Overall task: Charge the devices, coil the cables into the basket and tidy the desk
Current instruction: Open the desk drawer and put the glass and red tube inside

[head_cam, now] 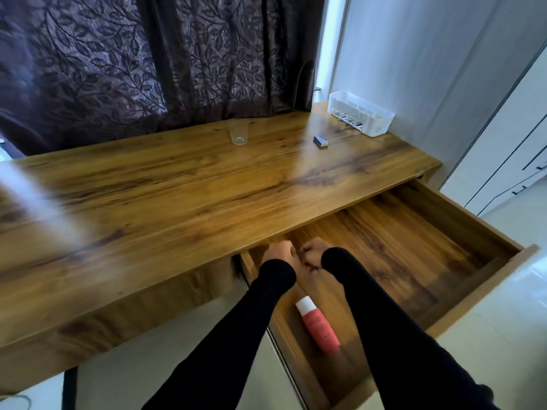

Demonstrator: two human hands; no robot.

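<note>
Wooden desk (183, 184) nearly cleared, just glass (238, 133), small box (321, 141), white basket (360, 117). Drawer (414, 250) open; left hand (278, 253) and right hand (314, 252) both curled around something dark, can't tell what.

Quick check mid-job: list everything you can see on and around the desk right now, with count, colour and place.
Desk: one, brown wood, under the curtain.
Drawer: one, brown wood, pulled open at right.
Basket: one, white, far right corner of desk.
Glass: one, clear, upright at far edge.
Small box: one, blue and white, near basket.
Tube: one, red with white cap, lying in drawer.
Curtain: dark purple, behind desk.
Left hand: curled, at drawer's back.
Right hand: curled, beside it; what they hold is unclear.
</note>
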